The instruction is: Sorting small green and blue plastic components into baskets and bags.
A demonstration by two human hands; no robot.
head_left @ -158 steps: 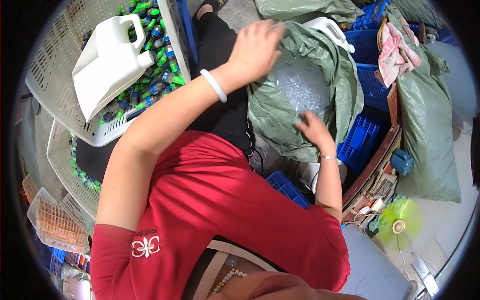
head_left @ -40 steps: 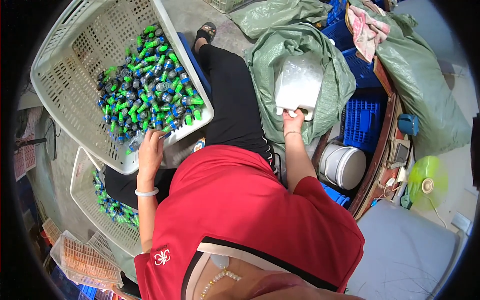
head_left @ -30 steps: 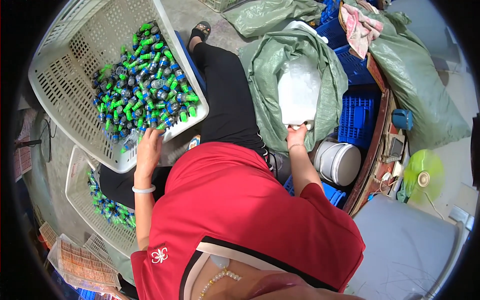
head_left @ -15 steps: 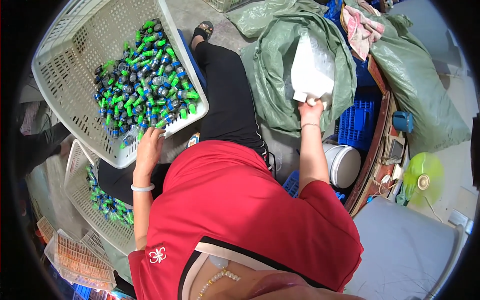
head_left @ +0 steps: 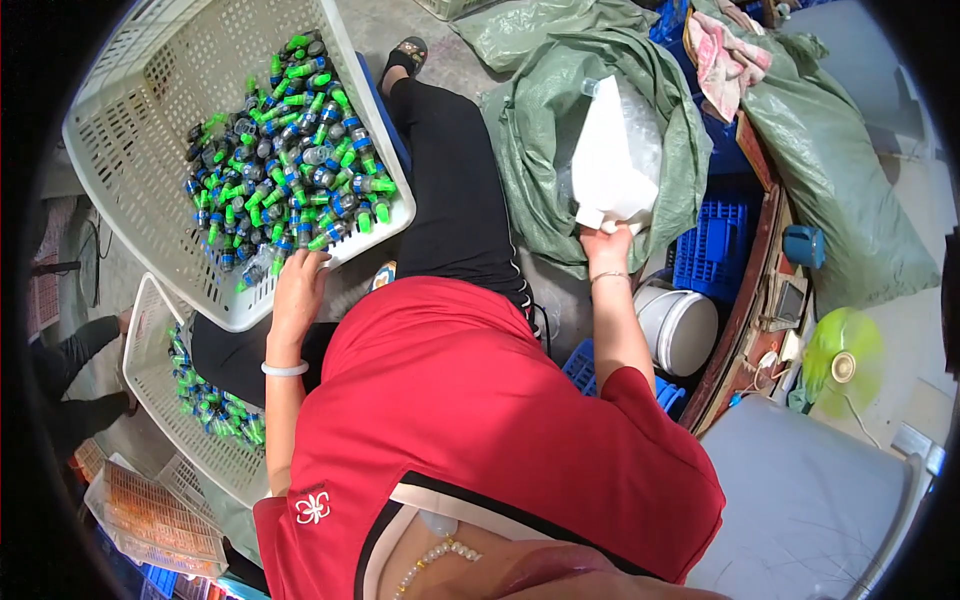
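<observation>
A large white plastic basket (head_left: 395, 205), tilted toward me, holds a heap of small clear-and-dark bottle-like pieces (head_left: 300, 165) with bright green tips and blue bands. My left hand (head_left: 298, 290) is on its near rim, fingers bent over the edge beside the pieces. At the right stands an opened green woven sack (head_left: 535, 150), filled with clear plastic (head_left: 645, 115). My right hand (head_left: 607, 248) reaches to the sack's mouth. It is closed on the near end of a white, scoop-like thing (head_left: 612, 165) lying over the clear plastic; its exact kind I cannot make out.
A second white basket (head_left: 150, 385) with similar pieces is at the lower left. A white bucket (head_left: 687, 332), blue crates (head_left: 712, 250) and a green fan (head_left: 845, 362) are at the right. A full green sack (head_left: 850, 220) lies beyond. Another person's dark-clothed legs (head_left: 85, 350) show far left.
My right hand has drawn the white thing slightly toward me and to the left inside the sack. My left hand stays at the basket rim. The other person's legs have shifted.
</observation>
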